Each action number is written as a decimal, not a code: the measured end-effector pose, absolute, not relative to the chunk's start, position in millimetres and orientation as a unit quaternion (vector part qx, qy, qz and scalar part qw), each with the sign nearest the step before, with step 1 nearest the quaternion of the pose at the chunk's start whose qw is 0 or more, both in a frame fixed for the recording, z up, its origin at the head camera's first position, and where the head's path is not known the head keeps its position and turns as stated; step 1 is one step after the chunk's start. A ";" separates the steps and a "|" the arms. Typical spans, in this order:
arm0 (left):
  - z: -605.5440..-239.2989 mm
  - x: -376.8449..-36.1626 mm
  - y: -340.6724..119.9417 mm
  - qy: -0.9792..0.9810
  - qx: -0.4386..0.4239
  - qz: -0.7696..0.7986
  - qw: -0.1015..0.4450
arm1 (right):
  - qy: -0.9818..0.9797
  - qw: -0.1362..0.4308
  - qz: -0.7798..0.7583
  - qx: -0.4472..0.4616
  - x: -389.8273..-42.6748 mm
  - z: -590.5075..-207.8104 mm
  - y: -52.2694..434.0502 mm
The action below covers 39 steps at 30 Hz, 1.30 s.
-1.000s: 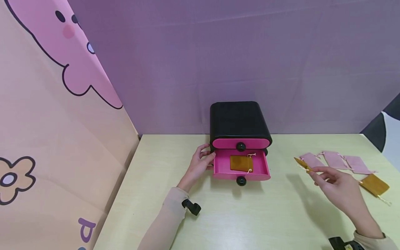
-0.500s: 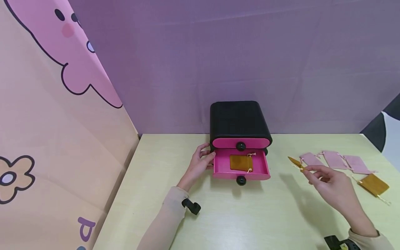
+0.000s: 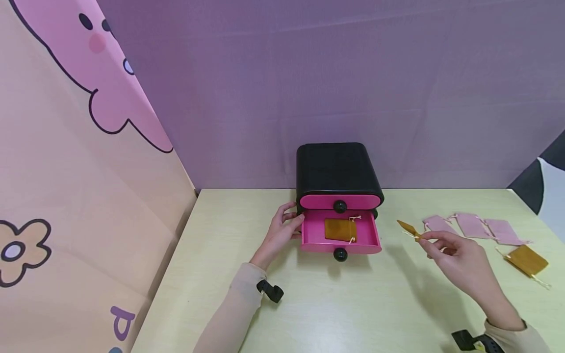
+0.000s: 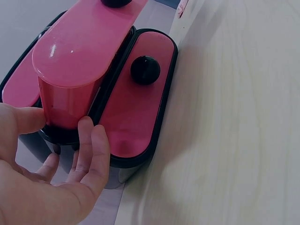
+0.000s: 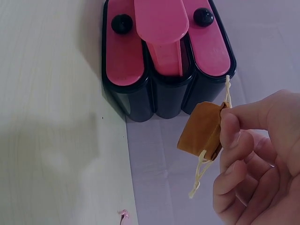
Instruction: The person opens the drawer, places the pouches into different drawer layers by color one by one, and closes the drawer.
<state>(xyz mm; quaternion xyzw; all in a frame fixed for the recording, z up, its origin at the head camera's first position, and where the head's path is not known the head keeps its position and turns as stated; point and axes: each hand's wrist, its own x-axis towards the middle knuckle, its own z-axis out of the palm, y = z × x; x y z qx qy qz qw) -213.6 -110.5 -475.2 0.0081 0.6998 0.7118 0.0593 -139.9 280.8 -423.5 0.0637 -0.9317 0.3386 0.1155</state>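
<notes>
Thumb and forefinger of my right hand [image 3: 461,260] pinch a small mustard drawstring pouch [image 3: 408,229] by its gathered end, in the air above the table right of the cabinet. Its cream cords dangle in the right wrist view, where the pouch [image 5: 199,129] shows flat. A black drawer cabinet [image 3: 335,169] with pink drawers stands at the back. Its middle drawer [image 3: 315,238] is pulled out and bears another mustard pouch [image 3: 340,229]. My left hand [image 3: 277,235] rests at the cabinet's left side, with thumb and fingertips touching around the pulled-out drawer's side [image 4: 65,105].
Three pink drawstring pouches [image 3: 471,225] lie in a row at the table's right. A mustard pouch [image 3: 527,261] lies in front of them. The top drawer [image 3: 322,201] is pushed in. A purple cloth [image 3: 265,98] hangs behind the table [image 3: 309,314].
My right hand has moved left with the mustard pouch, away from the pink pouches and toward the cabinet. My left hand and the drawer have stayed in place.
</notes>
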 end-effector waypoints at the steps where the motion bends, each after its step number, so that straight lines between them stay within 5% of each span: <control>1: -474.8 -213.5 -110.5 0.701 0.008 0.711 0.059 | -0.932 0.114 0.340 0.063 -139.9 -423.3 279.8; 39: -476.4 -215.5 -109.8 0.704 0.002 0.707 0.060 | -0.912 0.152 0.359 0.127 -139.6 -409.9 240.5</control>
